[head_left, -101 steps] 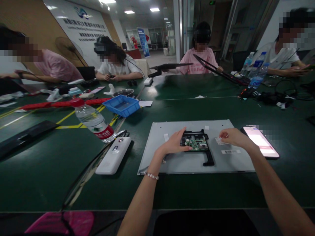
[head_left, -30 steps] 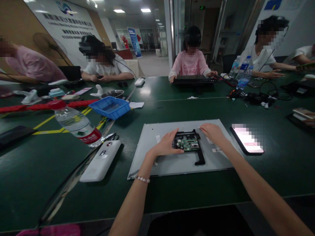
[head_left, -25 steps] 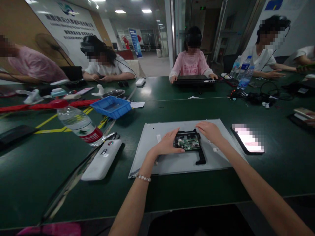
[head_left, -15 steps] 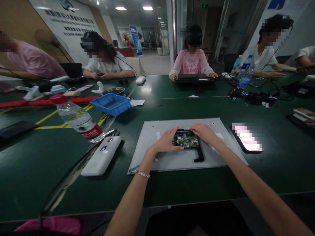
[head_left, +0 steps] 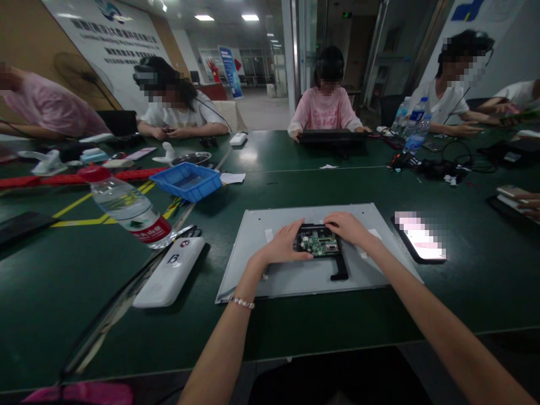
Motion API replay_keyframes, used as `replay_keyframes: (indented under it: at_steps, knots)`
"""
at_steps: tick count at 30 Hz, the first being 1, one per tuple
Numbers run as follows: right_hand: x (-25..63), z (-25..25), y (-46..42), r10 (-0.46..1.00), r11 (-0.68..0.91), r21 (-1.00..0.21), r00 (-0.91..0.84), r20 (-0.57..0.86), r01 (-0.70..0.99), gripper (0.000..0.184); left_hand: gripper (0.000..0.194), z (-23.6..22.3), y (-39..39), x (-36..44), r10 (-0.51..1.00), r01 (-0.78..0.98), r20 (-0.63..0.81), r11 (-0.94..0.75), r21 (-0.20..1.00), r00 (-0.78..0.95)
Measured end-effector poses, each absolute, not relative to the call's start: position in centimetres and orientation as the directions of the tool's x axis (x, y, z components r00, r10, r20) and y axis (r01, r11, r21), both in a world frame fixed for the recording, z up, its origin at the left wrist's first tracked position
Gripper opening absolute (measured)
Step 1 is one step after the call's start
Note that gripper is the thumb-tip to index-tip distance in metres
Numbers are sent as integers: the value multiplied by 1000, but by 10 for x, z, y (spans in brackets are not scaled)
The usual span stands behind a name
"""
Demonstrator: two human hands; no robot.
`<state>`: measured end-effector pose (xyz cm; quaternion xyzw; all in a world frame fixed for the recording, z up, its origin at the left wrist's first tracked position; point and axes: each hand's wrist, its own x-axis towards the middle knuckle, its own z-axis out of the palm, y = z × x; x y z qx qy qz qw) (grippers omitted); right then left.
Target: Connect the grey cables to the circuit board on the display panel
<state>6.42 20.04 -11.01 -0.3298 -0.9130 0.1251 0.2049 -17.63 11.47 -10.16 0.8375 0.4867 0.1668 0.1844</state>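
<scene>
A green circuit board sits in a black plastic frame over a flat grey panel on the table. My left hand spans the left side of the frame, its fingers at the upper left corner and its thumb along the lower edge. At the upper right corner, the bent fingers of my right hand grip the frame's edge. Part of the frame's left side is hidden under my left hand.
Left of the panel lie a white power bank and a tilted water bottle. A blue basket stands farther back. To the right is a phone. Across the table, a person in pink holds a dark flat panel.
The view has shifted slightly. Both hands keep their places on the black frame, with no clear movement of the circuit board.
</scene>
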Motion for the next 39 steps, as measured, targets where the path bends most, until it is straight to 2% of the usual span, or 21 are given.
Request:
replay_keyframes:
  at_steps: [8,17,27,33,36,39]
  knots:
    - [63,-109,202,659,746,-370,-693,293,553,18,102,-103,116,-177,881,761,89,-449,468,465]
    - [54,-105,191,700,714,-220,-667,257,665,22,101,-109,117,-179,882,768,115,-456,450,456]
    - [58,-104,194,712,696,-392,-650,266,602,18,100,-105,115,-177,888,776,97,-441,451,449]
    - [74,-93,194,731,673,-438,-625,274,596,23,103,-102,117,-173,888,784,76,-439,438,454]
    - [98,-86,193,766,632,-438,-602,226,639,32,103,-100,117,-172,889,788,69,-435,436,453]
    - [128,-82,190,803,572,-426,-585,114,701,42,103,-101,117,-173,885,782,64,-440,441,462]
